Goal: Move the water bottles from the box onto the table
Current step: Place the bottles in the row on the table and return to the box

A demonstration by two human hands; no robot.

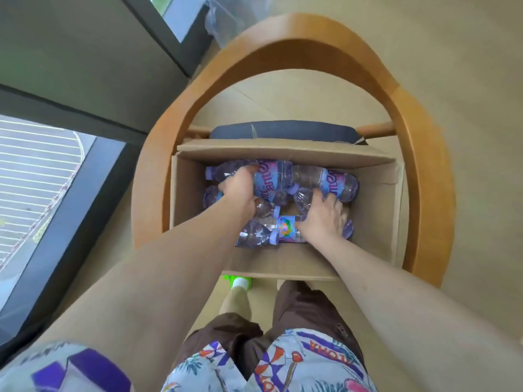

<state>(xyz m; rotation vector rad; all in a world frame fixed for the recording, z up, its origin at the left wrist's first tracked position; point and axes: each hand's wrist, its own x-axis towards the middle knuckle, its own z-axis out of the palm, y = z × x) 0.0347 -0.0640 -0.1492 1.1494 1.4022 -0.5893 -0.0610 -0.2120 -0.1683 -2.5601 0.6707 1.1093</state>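
Note:
An open cardboard box [379, 210] stands on a wooden chair, and several clear water bottles with purple-blue labels and caps lie flat inside it. My left hand [239, 189] reaches into the far left of the box, its fingers curled round the middle of a bottle [271, 176] lying along the back wall. My right hand [322, 216] presses down over a bottle [285, 229] near the box's front, fingers wrapped on it. Another bottle [336, 181] lies at the back right. The table is out of view.
The chair's curved wooden armrest frame [421, 154] rings the box, with a dark seat cushion [283, 131] behind it. A window with dark frames [93, 154] runs along the left. Crumpled clear plastic [226, 21] lies on the floor beyond the chair.

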